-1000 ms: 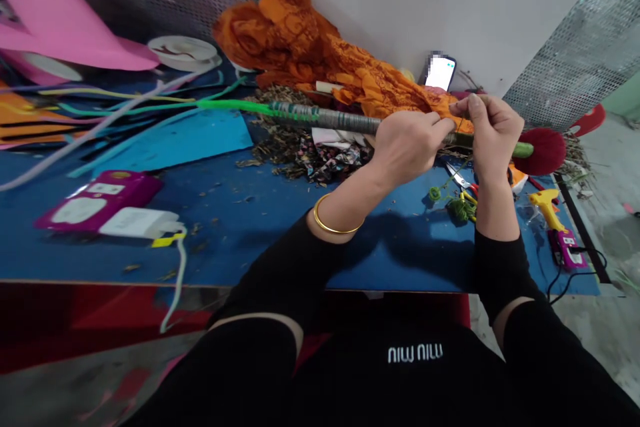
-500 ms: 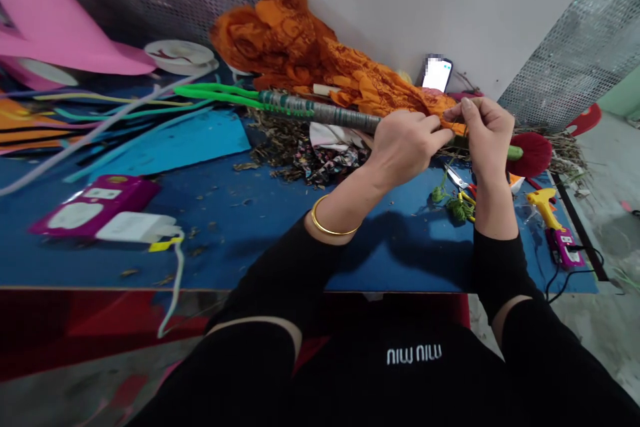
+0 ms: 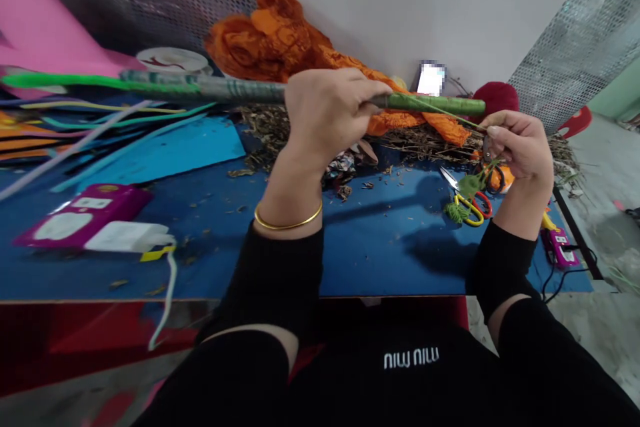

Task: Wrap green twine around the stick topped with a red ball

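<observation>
A long stick (image 3: pixel 235 90) wrapped in grey and green yarn crosses above the table. Its left end carries bright green fuzzy stems (image 3: pixel 65 82), and its right end is wound in green yarn (image 3: pixel 450 105) beside a dark red ball (image 3: pixel 495 97). My left hand (image 3: pixel 325 107) is closed round the stick's middle. From the green winding a strand of green yarn (image 3: pixel 447 111) runs taut to my right hand (image 3: pixel 520 143), whose fingers pinch it. More green yarn (image 3: pixel 473 183) hangs below that hand, near scissors (image 3: pixel 470 203) with yellow and red handles.
Crumpled orange cloth (image 3: pixel 285 33) and dry plant bits (image 3: pixel 260 130) lie behind. A lit phone (image 3: pixel 431 79) leans against a white board (image 3: pixel 400 7). At left are a blue sheet (image 3: pixel 200 147), coloured stems and a purple power strip (image 3: pixel 85 213); another purple strip (image 3: pixel 560 247) is at right.
The stick has been raised and shifted left, with my left hand moving left along with it. My right hand has moved right and down, drawing the green yarn out from the stick.
</observation>
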